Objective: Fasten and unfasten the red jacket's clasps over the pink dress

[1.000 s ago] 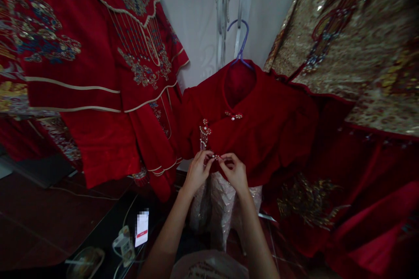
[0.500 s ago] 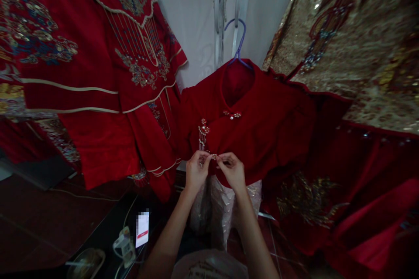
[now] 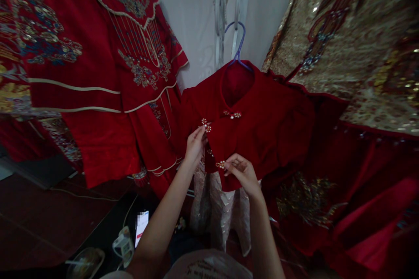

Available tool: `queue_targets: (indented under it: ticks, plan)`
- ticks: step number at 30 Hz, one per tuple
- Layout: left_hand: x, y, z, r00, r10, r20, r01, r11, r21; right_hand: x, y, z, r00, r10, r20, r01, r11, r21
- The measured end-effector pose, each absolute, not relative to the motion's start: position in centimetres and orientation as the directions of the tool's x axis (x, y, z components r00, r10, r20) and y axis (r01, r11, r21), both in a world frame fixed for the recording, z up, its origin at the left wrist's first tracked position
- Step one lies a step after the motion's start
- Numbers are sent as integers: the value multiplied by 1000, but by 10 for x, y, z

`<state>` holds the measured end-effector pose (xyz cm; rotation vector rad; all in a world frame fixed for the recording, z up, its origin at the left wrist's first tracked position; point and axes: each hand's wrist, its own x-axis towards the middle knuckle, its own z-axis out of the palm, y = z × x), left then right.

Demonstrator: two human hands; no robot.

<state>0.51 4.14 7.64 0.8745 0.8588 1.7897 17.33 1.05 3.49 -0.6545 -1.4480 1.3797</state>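
Observation:
A dark red short-sleeved top [image 3: 255, 135] hangs in front of me on a purple hanger [image 3: 240, 43]. My left hand [image 3: 195, 146] pinches the beaded side clasp [image 3: 207, 126], which has small pearl flowers. My right hand [image 3: 244, 172] grips the lower front flap's edge at a jewelled loop fastener [image 3: 221, 165], its loop pointing left. Between the hands the flap stands apart from the side panel, where a small beaded knot [image 3: 210, 153] shows. Higher up, the collar clasp [image 3: 232, 115] lies across the front. My left fingers partly cover the side clasp.
An embroidered red jacket [image 3: 140, 52] hangs at left, a gold sequinned garment [image 3: 366, 52] at right. Pale shiny cloth [image 3: 222, 209] hangs below the top. Lower left are a phone [image 3: 142, 226], a white power adapter [image 3: 123, 244] with cords and a clear bowl [image 3: 85, 263].
My hands were together at the lower fastener. The left has moved up to the side clasp; the right has moved right and slightly down with the flap, which now stands open.

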Motion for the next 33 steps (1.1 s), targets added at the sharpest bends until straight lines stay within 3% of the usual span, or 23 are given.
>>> queue_targets:
  ticks: [4, 10, 13, 15, 17, 19, 23, 27, 33]
  plan:
    - [4, 44, 77, -302, 934, 192, -464, -320, 826, 171, 10, 33, -370, 884, 284, -267, 191, -944]
    - [4, 52, 75, -435, 875, 213, -336, -377, 863, 168, 5, 34, -371, 884, 284, -262, 194, -945]
    - [12, 50, 86, -298, 929, 221, -296, -310, 904, 170, 3, 34, -397, 872, 287, -258, 194, -946]
    - [19, 47, 99, -220, 906, 361, -144, -396, 907, 172, 1, 35, -435, 859, 272, -249, 176, -953]
    - [26, 44, 115, -202, 782, 590, 120, -578, 807, 176, 0, 35, -478, 840, 256, -235, 159, -959]
    - [30, 43, 130, -103, 639, 762, 422, -666, 615, 179, -1, 36, -510, 823, 250, -225, 153, -962]
    - [28, 46, 151, 195, 544, 816, 777, -594, 211, 183, -4, 40, -535, 806, 253, -210, 163, -964]
    - [19, 53, 165, 381, 512, 770, 833, -552, -45, 189, -7, 45, -555, 796, 244, -208, 151, -966]
    - [9, 53, 185, 585, 447, 677, 741, -633, -223, 199, -15, 59, -634, 748, 197, -130, 149, -980]
